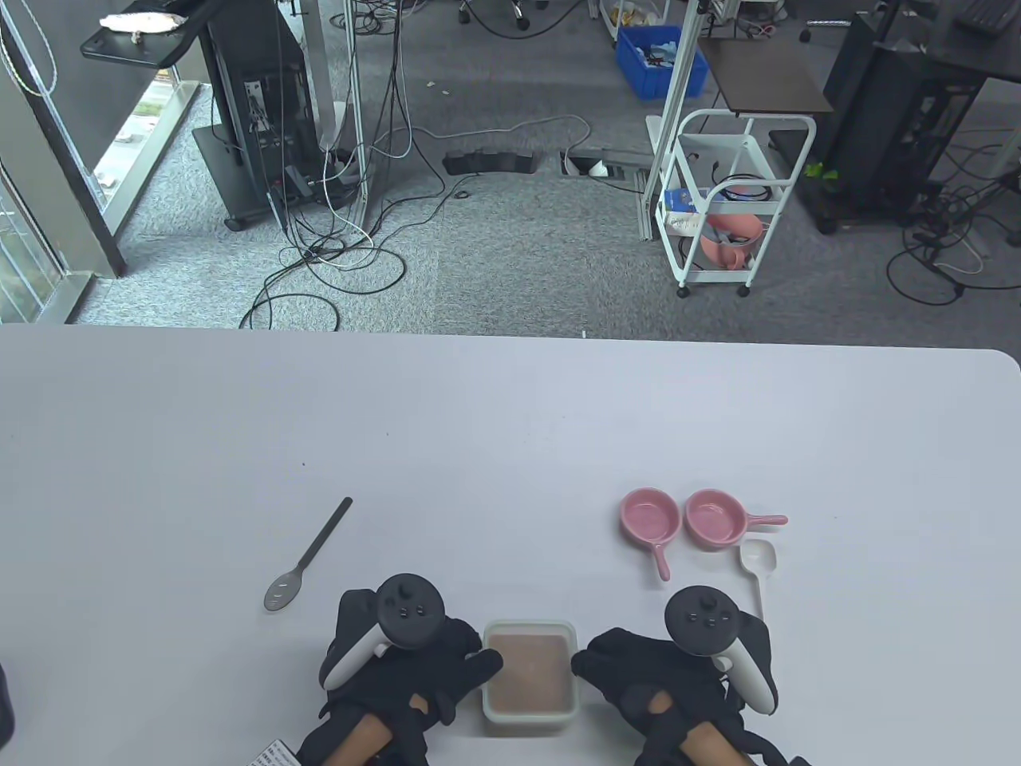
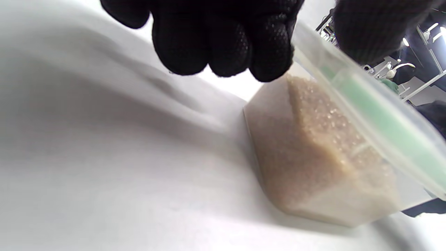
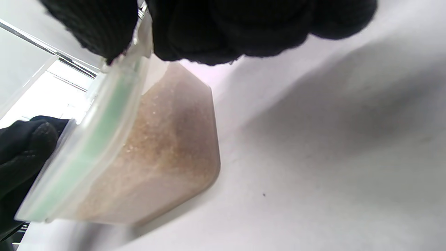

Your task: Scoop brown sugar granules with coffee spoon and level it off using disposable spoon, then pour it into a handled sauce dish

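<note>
A clear plastic container [image 1: 529, 670] filled with brown sugar stands at the table's front edge, between my hands. My left hand [image 1: 447, 670] grips its left side; in the left wrist view the fingers [image 2: 223, 45] lie on the wall and the thumb sits over the green-banded rim of the container [image 2: 313, 150]. My right hand [image 1: 618, 678] holds the right side of the container [image 3: 156, 150] the same way. The metal coffee spoon [image 1: 307, 558] lies loose to the left. A white disposable spoon [image 1: 758, 562] lies beside two pink handled sauce dishes [image 1: 650, 517] [image 1: 715, 519].
The white table [image 1: 510, 431] stretches far beyond the objects. Its far edge borders an office floor with cables, a white cart and a blue bin. A printed label shows at the bottom edge near my left forearm.
</note>
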`<move>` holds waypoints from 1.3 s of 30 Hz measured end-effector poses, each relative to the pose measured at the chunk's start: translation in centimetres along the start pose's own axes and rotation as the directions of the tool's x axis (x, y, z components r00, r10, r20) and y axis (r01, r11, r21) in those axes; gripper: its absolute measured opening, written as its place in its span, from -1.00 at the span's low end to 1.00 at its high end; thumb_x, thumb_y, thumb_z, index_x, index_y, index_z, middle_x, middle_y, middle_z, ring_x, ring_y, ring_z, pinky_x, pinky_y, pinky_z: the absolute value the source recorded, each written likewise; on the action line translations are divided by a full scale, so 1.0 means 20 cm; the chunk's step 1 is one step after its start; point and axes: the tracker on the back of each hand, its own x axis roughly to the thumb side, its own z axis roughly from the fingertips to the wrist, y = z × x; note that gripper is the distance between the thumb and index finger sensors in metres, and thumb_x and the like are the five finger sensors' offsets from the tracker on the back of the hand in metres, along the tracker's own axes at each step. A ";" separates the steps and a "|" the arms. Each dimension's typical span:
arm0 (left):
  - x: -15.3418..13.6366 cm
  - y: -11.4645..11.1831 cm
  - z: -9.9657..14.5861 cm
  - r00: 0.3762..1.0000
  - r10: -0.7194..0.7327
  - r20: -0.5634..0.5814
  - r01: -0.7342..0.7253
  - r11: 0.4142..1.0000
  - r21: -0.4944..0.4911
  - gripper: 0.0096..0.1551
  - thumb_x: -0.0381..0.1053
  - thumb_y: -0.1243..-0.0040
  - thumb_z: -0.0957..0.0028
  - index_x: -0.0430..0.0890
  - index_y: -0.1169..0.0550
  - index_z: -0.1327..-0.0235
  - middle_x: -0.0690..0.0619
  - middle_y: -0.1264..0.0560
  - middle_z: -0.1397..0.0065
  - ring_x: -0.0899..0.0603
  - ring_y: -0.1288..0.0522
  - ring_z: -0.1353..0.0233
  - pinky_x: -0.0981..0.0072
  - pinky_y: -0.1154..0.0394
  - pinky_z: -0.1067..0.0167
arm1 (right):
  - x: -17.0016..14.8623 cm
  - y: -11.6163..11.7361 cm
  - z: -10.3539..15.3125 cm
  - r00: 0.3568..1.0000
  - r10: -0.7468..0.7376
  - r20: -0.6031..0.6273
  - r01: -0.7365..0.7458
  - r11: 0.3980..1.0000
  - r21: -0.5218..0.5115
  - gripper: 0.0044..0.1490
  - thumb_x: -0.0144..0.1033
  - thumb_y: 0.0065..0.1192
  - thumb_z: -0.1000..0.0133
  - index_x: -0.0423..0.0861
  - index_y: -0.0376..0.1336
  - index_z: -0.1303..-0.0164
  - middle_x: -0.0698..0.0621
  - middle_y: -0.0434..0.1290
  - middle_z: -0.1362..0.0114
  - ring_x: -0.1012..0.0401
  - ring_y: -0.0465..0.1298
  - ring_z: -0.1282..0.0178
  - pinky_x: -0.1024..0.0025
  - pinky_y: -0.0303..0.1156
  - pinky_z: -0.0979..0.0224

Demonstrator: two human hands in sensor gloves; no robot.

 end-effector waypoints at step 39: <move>0.22 -0.08 0.05 0.889 -0.307 0.339 0.292 0.952 0.096 0.43 0.62 -0.35 0.35 0.09 0.02 -0.69 0.08 0.02 -0.81 -0.21 -0.14 -0.82 -0.19 0.05 -0.69 | 0.11 -0.08 0.06 0.884 0.278 0.377 -0.321 0.945 0.055 0.29 0.31 0.39 0.01 0.07 -0.24 -0.70 0.00 -0.30 -0.78 -0.03 -0.34 -0.77 -0.02 -0.47 -0.62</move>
